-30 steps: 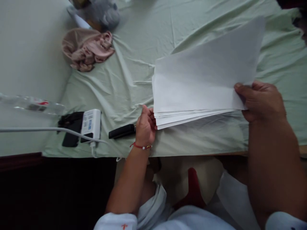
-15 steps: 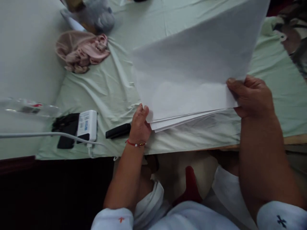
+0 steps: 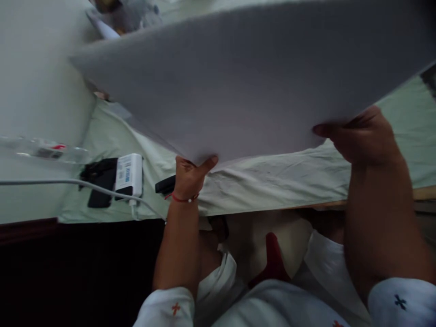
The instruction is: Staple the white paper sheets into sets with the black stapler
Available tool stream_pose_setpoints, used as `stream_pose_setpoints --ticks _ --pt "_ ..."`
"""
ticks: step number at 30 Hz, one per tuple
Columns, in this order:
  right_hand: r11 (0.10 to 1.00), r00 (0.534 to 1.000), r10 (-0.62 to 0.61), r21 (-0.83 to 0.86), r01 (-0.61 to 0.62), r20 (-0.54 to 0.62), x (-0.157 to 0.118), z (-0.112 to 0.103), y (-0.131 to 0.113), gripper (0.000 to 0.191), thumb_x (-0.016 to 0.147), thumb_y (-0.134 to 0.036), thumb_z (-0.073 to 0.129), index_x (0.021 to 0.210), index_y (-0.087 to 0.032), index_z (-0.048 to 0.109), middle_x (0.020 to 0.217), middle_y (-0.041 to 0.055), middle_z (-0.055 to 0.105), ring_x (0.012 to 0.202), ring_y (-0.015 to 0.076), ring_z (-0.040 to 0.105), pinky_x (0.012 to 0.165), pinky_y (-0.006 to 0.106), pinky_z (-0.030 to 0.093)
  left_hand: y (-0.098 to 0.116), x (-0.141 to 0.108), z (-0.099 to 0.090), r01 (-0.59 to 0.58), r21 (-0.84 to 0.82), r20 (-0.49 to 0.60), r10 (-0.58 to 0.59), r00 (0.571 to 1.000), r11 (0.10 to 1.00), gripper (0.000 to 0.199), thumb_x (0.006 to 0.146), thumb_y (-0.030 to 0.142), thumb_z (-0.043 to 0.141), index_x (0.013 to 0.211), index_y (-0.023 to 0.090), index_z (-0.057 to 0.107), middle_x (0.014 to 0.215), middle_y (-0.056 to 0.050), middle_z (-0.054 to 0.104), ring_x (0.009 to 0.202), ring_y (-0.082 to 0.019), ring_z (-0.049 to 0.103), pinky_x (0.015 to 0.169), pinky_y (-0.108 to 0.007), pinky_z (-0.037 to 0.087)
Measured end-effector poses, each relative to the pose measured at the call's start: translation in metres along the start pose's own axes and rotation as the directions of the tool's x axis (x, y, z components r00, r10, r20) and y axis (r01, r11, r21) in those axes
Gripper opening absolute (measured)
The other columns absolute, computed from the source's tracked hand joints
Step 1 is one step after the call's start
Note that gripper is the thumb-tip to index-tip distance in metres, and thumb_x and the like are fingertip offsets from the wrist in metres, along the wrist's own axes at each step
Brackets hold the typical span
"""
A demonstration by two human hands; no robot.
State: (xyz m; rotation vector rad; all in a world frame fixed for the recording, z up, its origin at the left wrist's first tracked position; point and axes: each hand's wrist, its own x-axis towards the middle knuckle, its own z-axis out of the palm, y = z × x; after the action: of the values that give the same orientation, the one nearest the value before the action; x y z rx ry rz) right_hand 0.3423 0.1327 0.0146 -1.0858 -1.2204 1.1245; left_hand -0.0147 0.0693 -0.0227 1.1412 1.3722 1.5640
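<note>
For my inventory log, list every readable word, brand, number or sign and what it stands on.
No words or numbers are legible.
White device: print too blurred.
Bottle: label too blurred.
Left sleeve: orange cross-like sign.
Right sleeve: dark cross-like sign.
Shirt: orange mark, partly cut off.
Paper: no print seen.

L hand point(image 3: 190, 177) & R hand point(image 3: 366, 138) hold wht paper point(image 3: 245, 81) by near edge, thumbs on top, raised over grn cloth point(image 3: 259, 188). Blk item point(image 3: 165, 184) just beside L hand, partly hidden; wht box point(image 3: 135, 170), cable point(image 3: 41, 182) & clear bottle point(image 3: 44, 151) farther L.
</note>
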Motion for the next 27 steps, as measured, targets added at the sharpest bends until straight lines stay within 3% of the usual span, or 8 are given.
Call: stream_pose_setpoints --ticks 5,9,13,18,20,23,27 --pt "0.993 0.983 0.106 -0.073 -0.096 0.148 -0.002 -0.004 0.004 0.031 0.061 -0.020 0.102 0.087 -0.020 0.085 0.099 0.0025 0.083 0.092 0.0187 0.073 0.093 0.038 0.063 -0.016 -0.003 -0.009 -0.012 0.043 0.022 0.011 1.000 0.999 0.076 0.052 0.044 0.106 0.118 0.024 0.074 0.106 -0.006 0.077 0.107 -0.027 0.074 0.106 -0.042 0.059" --pt "0.996 0.998 0.042 -0.079 -0.038 0.038 0.002 0.000 0.013 0.035 0.058 -0.024 0.102 0.088 -0.021 0.084 0.098 0.0024 0.082 0.094 0.0206 0.073 0.098 0.045 0.063 -0.012 -0.006 -0.008 -0.025 0.057 0.016 0.024 1.000 0.998 0.074 0.054 0.044 0.105 0.119 0.025 0.075 0.109 -0.007 0.078 0.098 -0.026 0.074 0.103 -0.046 0.060" --pt "0.998 0.998 -0.068 -0.010 0.068 0.014 0.004 -0.003 0.020 0.034 0.059 -0.024 0.102 0.087 -0.023 0.082 0.103 0.0012 0.082 0.099 0.0209 0.074 0.102 0.047 0.063 -0.006 -0.004 0.000 -0.107 -0.012 0.054 0.107 0.993 0.994 0.073 0.055 0.051 0.104 0.117 0.026 0.075 0.112 -0.007 0.078 0.115 -0.030 0.074 0.111 -0.049 0.056" --pt "0.986 0.986 0.141 -0.105 -0.131 0.090 0.004 -0.006 0.021 0.048 0.052 -0.028 0.106 0.092 -0.021 0.082 0.099 0.0045 0.081 0.093 0.0241 0.074 0.094 0.050 0.066 -0.015 -0.003 0.013 -0.010 0.142 0.118 -0.007 0.993 0.990 0.059 0.066 0.050 0.098 0.112 0.021 0.075 0.112 -0.009 0.079 0.112 -0.028 0.074 0.107 -0.046 0.058" --pt "0.990 0.993 0.105 -0.097 -0.100 0.053 0.005 -0.005 0.023 0.048 0.053 -0.029 0.106 0.093 -0.021 0.080 0.100 0.0046 0.080 0.095 0.0241 0.074 0.094 0.049 0.066 -0.017 -0.005 0.013 -0.038 0.165 0.100 0.022 0.995 0.986 0.057 0.068 0.047 0.097 0.114 0.020 0.075 0.113 -0.009 0.079 0.113 -0.028 0.073 0.108 -0.045 0.057" --pt "0.998 0.999 -0.042 -0.052 0.041 -0.012 0.007 -0.002 0.028 0.054 0.051 -0.029 0.106 0.097 -0.023 0.078 0.107 0.0032 0.079 0.103 0.0233 0.073 0.098 0.048 0.063 -0.017 -0.004 0.006 -0.097 0.145 0.048 0.091 0.995 0.985 0.058 0.068 0.046 0.097 0.116 0.022 0.075 0.112 -0.008 0.079 0.115 -0.028 0.073 0.113 -0.045 0.054" --pt "0.994 0.998 0.027 -0.111 -0.021 0.054 0.005 0.001 0.029 0.055 0.049 -0.019 0.104 0.097 -0.022 0.077 0.106 0.0038 0.079 0.103 0.0235 0.072 0.095 0.046 0.063 -0.019 -0.003 -0.002 -0.100 0.255 0.072 0.084 0.994 0.962 0.049 0.066 0.047 0.097 0.104 0.024 0.077 0.105 -0.006 0.078 0.113 -0.029 0.072 0.115 -0.047 0.053"
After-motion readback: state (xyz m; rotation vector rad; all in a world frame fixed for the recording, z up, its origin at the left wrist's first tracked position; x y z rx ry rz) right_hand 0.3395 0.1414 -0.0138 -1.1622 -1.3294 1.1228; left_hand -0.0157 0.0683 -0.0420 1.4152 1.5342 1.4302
